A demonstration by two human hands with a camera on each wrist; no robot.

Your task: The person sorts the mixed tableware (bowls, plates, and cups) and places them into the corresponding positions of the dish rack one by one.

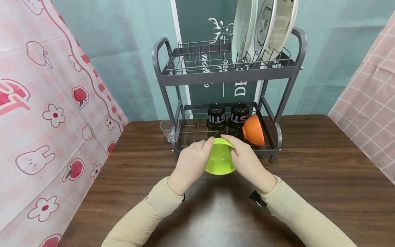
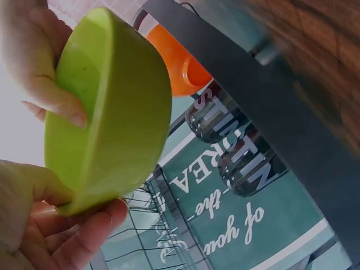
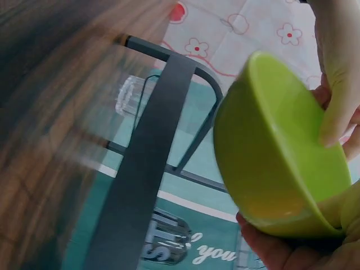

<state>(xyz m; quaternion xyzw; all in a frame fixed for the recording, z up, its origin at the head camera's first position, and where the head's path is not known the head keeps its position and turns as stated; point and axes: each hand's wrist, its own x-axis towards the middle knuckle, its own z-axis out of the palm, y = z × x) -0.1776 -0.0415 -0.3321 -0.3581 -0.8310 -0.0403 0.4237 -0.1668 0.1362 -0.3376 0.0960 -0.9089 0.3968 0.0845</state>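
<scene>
A lime green bowl [image 1: 220,159] is held tilted in front of the rack's lower tier, its hollow side facing the person. My left hand [image 1: 194,159] grips the rim on the left; in the left wrist view its thumb lies inside the bowl and fingers curl round the outside. On the other side, my right hand [image 1: 248,161] pinches the rim, thumb inward, with fingers under the wall in the right wrist view. Just beyond, an orange bowl [image 1: 253,130] leans on its side on the lower tier. Two black cups [image 1: 216,116] [image 1: 238,116] stand upside down beside it.
The grey two-tier dish rack [image 1: 228,75] stands at the back of the wooden table [image 1: 308,178]. Several plates [image 1: 262,31] are upright at the upper tier's right. A clear glass [image 1: 167,129] sits by the rack's left leg. Printed cloths [image 1: 52,116] hang around the table.
</scene>
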